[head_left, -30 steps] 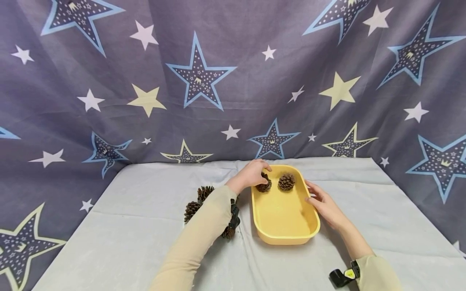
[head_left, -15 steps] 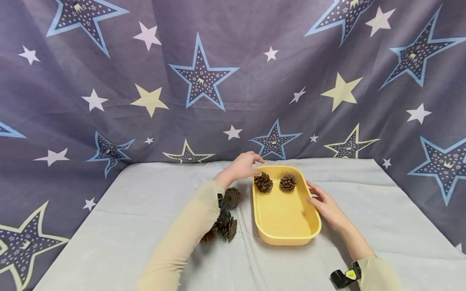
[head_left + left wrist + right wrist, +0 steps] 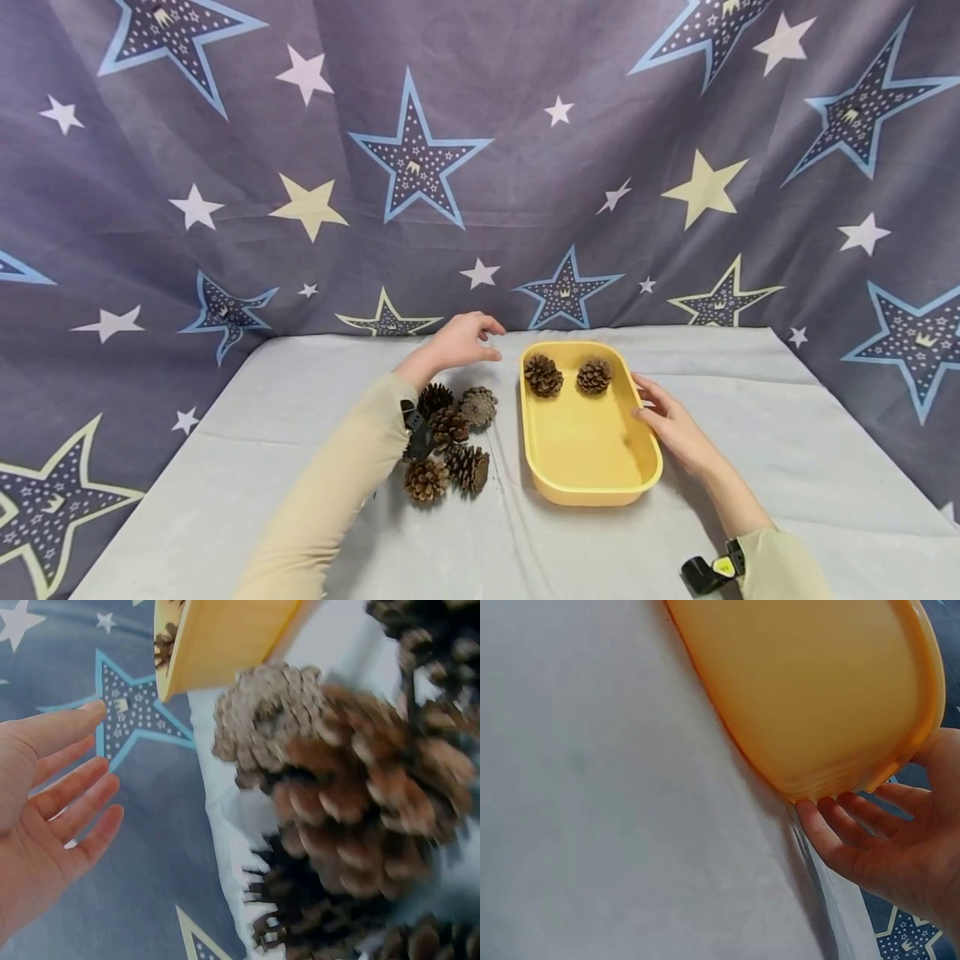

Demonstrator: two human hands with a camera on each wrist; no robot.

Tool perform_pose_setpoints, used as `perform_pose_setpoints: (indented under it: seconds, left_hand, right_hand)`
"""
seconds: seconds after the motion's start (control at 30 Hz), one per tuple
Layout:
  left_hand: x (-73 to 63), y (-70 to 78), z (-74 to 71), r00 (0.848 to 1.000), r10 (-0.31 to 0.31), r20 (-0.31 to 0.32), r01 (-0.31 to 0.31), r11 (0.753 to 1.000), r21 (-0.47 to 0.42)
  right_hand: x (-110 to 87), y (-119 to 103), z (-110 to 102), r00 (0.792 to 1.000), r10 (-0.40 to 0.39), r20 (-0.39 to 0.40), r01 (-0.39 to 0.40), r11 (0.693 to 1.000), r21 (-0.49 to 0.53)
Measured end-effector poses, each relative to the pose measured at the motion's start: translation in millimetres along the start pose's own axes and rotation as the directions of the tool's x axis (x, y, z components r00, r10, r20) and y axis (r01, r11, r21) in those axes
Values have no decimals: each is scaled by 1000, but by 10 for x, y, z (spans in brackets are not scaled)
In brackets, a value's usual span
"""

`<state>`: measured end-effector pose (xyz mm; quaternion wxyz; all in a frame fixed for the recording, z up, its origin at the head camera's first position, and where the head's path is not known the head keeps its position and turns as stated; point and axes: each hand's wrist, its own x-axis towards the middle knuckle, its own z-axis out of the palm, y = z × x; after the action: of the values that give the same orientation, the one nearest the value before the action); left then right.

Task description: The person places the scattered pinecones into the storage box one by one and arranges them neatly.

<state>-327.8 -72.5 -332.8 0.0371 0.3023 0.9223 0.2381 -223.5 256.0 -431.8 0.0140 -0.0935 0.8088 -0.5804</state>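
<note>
My left hand (image 3: 459, 342) holds nothing, its fingers relaxed and spread slightly apart. It hovers left of a yellow plastic tub (image 3: 588, 497), over the far side of a heap of brown pine cones (image 3: 450, 427). Inside the tub's far end lie two pine cones, one by the left wall (image 3: 543, 377) and one further right (image 3: 594, 377). My right hand (image 3: 671, 427) grips the tub's right side, thumb over the rim and fingers along the outer wall. In the right wrist view, the fingertips (image 3: 808, 810) touch the tub's outside near its base.
A pale grey cloth (image 3: 247, 483) covers the table. Behind it hangs a dark purple curtain (image 3: 465, 242) printed with stars. Several pine cones of the heap crowd together under the left wrist and forearm.
My left hand has let go of a pine cone in the tub's far left corner and drawn back leftward over the rim, baring more of the heap. The right hand keeps its place.
</note>
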Motion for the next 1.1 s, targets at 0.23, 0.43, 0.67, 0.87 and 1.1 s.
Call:
perform_pose_setpoints:
  seconds: [0.23, 0.43, 0.67, 0.87, 1.1]
  left_hand:
    - [-172, -186, -61, 1000, 15, -11, -15, 1000, 23]
    - [-328, -321, -89, 1000, 6, 4, -6, 1000, 20]
    - [-475, -448, -88, 999, -5, 40, 6, 1000, -28]
    - [-564, -527, -52, 997, -5, 77, 9, 998, -58]
    - [-620, -594, 23, 992, 4, 130, 6, 997, -81]
  right_hand:
    - [1, -18, -8, 1000, 2, -3, -2, 1000, 7]
    - [1, -28, -3, 1000, -6, -1, 6, 1000, 11]
    - [-6, -19, -1, 1000, 3, 3, -3, 1000, 18]
    - [-7, -1, -7, 1000, 5, -2, -5, 1000, 4]
    - [-5, -5, -8, 1000, -5, 5, 5, 1000, 15]
